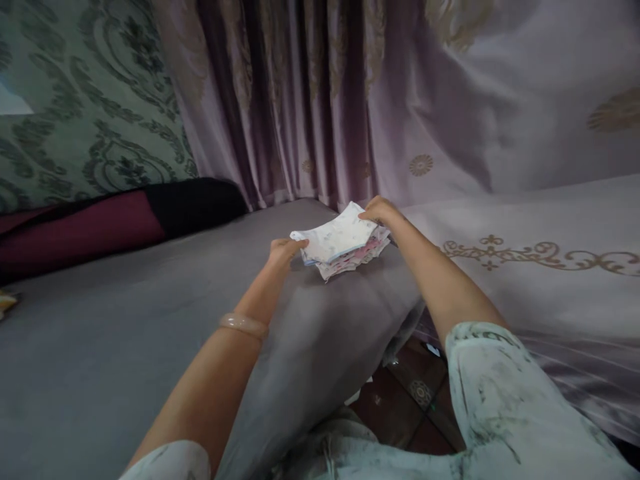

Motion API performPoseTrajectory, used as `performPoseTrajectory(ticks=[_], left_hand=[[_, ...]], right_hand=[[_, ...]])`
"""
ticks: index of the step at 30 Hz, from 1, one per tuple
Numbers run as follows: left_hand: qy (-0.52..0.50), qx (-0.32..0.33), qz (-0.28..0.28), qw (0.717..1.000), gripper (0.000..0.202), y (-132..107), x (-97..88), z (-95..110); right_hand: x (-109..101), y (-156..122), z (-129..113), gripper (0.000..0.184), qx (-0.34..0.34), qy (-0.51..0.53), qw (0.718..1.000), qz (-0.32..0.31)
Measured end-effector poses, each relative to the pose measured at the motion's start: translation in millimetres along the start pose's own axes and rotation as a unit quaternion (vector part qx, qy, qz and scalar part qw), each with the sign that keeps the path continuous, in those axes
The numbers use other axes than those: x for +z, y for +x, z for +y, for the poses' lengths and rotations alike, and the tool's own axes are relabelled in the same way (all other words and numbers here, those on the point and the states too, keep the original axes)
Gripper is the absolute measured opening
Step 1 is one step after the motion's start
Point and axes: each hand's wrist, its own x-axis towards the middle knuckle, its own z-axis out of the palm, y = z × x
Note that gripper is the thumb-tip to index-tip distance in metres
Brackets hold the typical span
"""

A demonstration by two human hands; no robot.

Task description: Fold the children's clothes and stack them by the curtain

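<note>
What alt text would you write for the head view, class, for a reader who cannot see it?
Two bare hands, left hand and right hand, grip opposite ends of a small stack of folded cloths resting on a grey bedsheet. Mauve curtains hang behind, and a bangle circles the left wrist.

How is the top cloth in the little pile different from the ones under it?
The top cloth is white with faint pale marks, while the lower cloths show pink print. The top cloth is gripped at two corners by the left hand and right hand; the lower cloths just lie on the grey sheet. The top cloth shows its whole face; the lower cloths show only edges. All are folded flat.
</note>
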Motion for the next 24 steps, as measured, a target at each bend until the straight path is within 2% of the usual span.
performPoseTrajectory(ticks=[3, 9, 12, 15, 19, 24], left_hand=[[-0.019, -0.01, 0.009, 1.0, 0.025, 4, 21.2, -6], [-0.063, 0.004, -0.014, 0.998, 0.022, 8, 51.7, -12], [-0.056, -0.011, -0.002, 0.998, 0.023, 11, 65.8, -14], [-0.042, -0.019, -0.013, 0.999, 0.025, 14, 78.1, -18], [-0.025, 0.002, -0.023, 0.999, 0.028, 20, 87.3, -29], [0.059, 0.023, -0.017, 0.998, 0.03, 24, 88.2, -36]], right_hand=[[-1, 5, 11, 0.024, 0.01, -0.013, 1.0, 0.007], [4, 20, 26, 0.032, 0.022, -0.041, 0.998, 0.047], [8, 29, 34, 0.035, 0.016, -0.055, 0.996, 0.068], [12, 38, 40, 0.035, 0.01, -0.067, 0.995, 0.073], [16, 46, 46, 0.037, -0.002, -0.07, 0.994, 0.081], [25, 50, 52, 0.039, -0.009, -0.064, 0.995, 0.081]])
